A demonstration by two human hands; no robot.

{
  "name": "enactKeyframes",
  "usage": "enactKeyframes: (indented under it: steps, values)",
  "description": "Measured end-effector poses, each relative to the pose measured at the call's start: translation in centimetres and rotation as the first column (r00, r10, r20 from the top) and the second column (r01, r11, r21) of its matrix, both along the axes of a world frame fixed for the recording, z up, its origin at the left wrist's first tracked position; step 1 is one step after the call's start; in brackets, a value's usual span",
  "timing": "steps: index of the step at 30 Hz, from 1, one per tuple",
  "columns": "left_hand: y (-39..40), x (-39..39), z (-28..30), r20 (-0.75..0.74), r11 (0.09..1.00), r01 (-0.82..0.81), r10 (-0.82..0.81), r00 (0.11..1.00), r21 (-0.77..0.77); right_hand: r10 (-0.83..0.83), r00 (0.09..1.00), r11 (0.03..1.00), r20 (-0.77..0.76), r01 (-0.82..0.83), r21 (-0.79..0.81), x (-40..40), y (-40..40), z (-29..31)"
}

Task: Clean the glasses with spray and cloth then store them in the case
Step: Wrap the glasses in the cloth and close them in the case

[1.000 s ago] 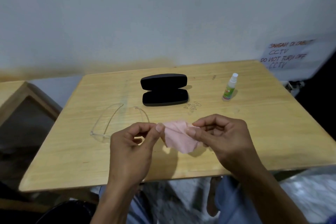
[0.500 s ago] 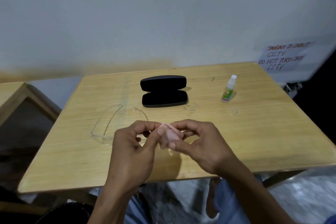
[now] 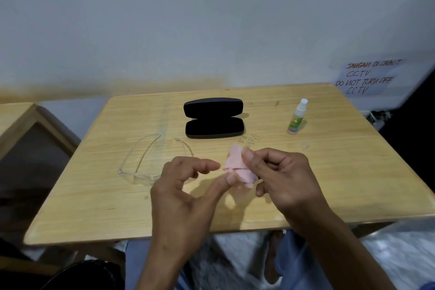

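A small pink cloth (image 3: 237, 167), folded, is pinched in my right hand (image 3: 282, 176) above the table's front middle. My left hand (image 3: 186, 193) hovers just left of it, fingers loosely spread, the thumb tip near the cloth's lower edge and gripping nothing. Clear-framed glasses (image 3: 141, 172) lie on the wooden table (image 3: 329, 183) to the left, arms unfolded toward the back, partly behind my left hand. A black glasses case (image 3: 213, 118) lies open at the back middle. A small spray bottle (image 3: 297, 117) with a white cap stands upright at the back right.
A handwritten paper sign (image 3: 367, 77) hangs on the wall behind the right corner. Another wooden table (image 3: 16, 122) stands to the left. My knees (image 3: 292, 259) show under the table's front edge.
Both hands held the cloth spread, then brought it together folded. Now my left hand has let go and opened, while my right hand keeps the folded cloth.
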State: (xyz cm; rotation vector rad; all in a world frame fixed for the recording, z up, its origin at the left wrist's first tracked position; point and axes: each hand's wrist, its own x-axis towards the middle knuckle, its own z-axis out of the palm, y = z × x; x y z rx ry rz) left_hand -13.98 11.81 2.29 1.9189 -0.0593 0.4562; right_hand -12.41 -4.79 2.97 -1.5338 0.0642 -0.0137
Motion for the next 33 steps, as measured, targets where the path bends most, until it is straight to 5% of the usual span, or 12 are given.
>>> enactKeyframes:
  steps: [8,13,25,33]
  values:
    - [-0.6,0.1,-0.5,-0.013,0.999,0.021,-0.02,1.0,0.028,0.077,0.996,0.987,0.048,-0.069,-0.148,-0.2,0.0,0.4]
    - [-0.2,0.3,0.4,-0.036,0.998,0.05,-0.049,0.998,0.028,0.235,0.971,0.966,-0.043,-0.238,-0.098,-0.2,-0.7,0.5]
    - [0.8,1.3,1.8,-0.034,0.992,0.06,-0.056,0.998,0.114,0.199,0.974,0.958,0.106,-0.171,-0.231,0.5,-1.6,1.8]
    - [-0.3,0.9,1.8,0.061,0.993,0.052,-0.059,0.996,0.107,0.222,0.974,0.974,0.038,-0.219,-0.062,1.2,-1.0,2.8]
